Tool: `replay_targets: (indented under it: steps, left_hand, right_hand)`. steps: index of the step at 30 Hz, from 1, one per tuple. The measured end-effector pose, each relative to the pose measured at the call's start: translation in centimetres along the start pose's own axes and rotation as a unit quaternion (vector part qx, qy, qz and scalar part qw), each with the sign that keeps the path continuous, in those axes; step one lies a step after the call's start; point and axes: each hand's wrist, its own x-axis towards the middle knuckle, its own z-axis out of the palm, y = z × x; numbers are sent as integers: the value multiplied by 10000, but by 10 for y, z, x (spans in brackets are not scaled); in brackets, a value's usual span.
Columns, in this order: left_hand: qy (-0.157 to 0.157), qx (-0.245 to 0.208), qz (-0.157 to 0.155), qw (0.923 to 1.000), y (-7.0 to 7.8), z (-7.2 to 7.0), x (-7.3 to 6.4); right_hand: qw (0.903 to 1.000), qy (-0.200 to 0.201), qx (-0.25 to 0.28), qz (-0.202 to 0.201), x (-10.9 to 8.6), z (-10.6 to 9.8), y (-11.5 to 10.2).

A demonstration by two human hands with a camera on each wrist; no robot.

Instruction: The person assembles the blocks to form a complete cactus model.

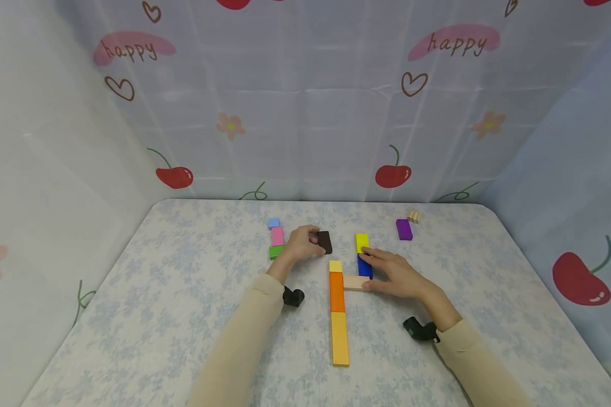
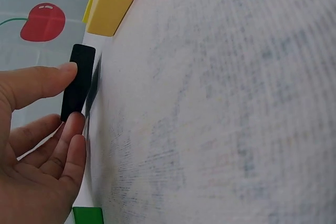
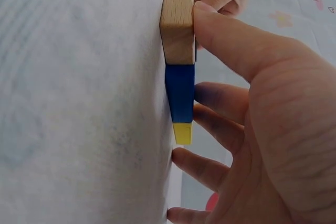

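Note:
My left hand point(image 1: 301, 243) pinches a dark, nearly black block point(image 1: 325, 242) between thumb and fingers; the left wrist view shows this block point(image 2: 79, 81) tilted, close over the table. Spread over a bent row is my right hand point(image 1: 394, 274). Its thumb touches the end of a plain wooden block point(image 1: 355, 283), and its other fingers reach a blue block point(image 1: 364, 266) beside a yellow block point(image 1: 362, 243). The wooden block meets a straight column of a small yellow block point(image 1: 335, 266), an orange block point(image 1: 337, 292) and a long yellow block point(image 1: 340, 339).
Left of my left hand lie a light blue block point(image 1: 274, 223), a pink block point(image 1: 277, 236) and a green block point(image 1: 276, 252). A purple block point(image 1: 404, 229) and small wooden pieces point(image 1: 413, 216) lie at the back right. A printed curtain point(image 1: 305, 141) hangs behind the table.

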Motion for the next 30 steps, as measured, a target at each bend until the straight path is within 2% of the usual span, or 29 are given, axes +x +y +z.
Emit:
replay_targets:
  steps: [10, 30]
  left_hand:
    - [-290, -440, -47, 9986, 10, 4, -5]
    - [-450, -230, 107, 9987, 7, 13, -8]
  right_hand:
    - [10000, -21, 4, 5, 0, -1, 1]
    - [10000, -23, -12, -67, -1, -2, -1]
